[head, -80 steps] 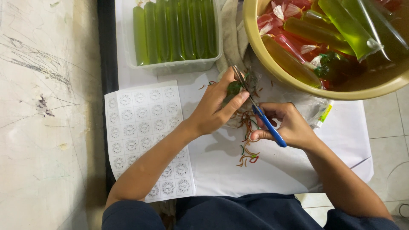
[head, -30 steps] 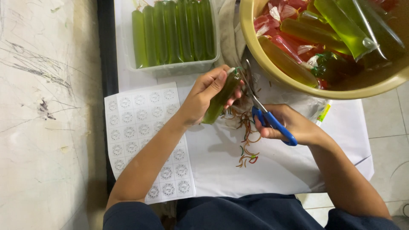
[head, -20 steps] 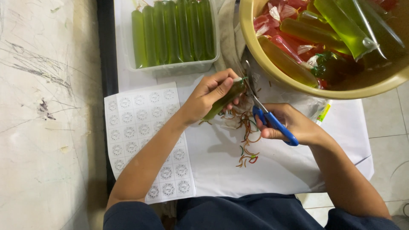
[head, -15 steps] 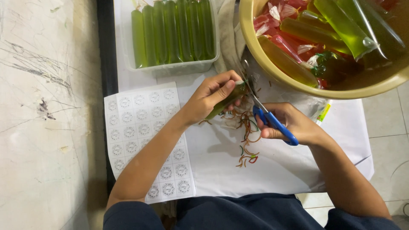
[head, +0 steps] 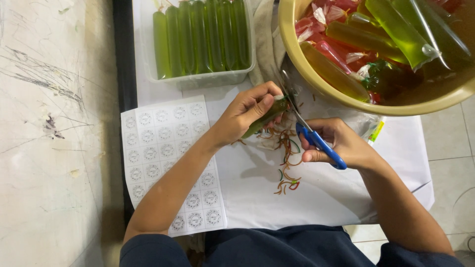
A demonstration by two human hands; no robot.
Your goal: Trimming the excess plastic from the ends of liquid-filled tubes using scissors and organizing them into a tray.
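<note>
My left hand (head: pixel 250 112) grips a green ice pop tube (head: pixel 264 118), held tilted over the white sheet (head: pixel 321 193). My right hand (head: pixel 336 142) holds blue-handled scissors (head: pixel 316 141), their blades pointing up-left to the tube's top end beside my left fingers. Whether the blades touch the tube is hard to tell. A small heap of cut rubber bands and trimmings (head: pixel 286 155), red, orange and green, lies on the sheet below my hands.
A clear tray (head: pixel 208 79) with several green tubes stands at the top. A yellow bowl (head: pixel 316 79) of green, orange and red tubes is at the top right. A sheet of round stickers (head: pixel 170 163) lies at left. Grey cloth (head: pixel 264 44) sits between tray and bowl.
My left hand lowered and tilted the green tube, closing more around it. The scissors stay at its top end. My right hand barely moved.
</note>
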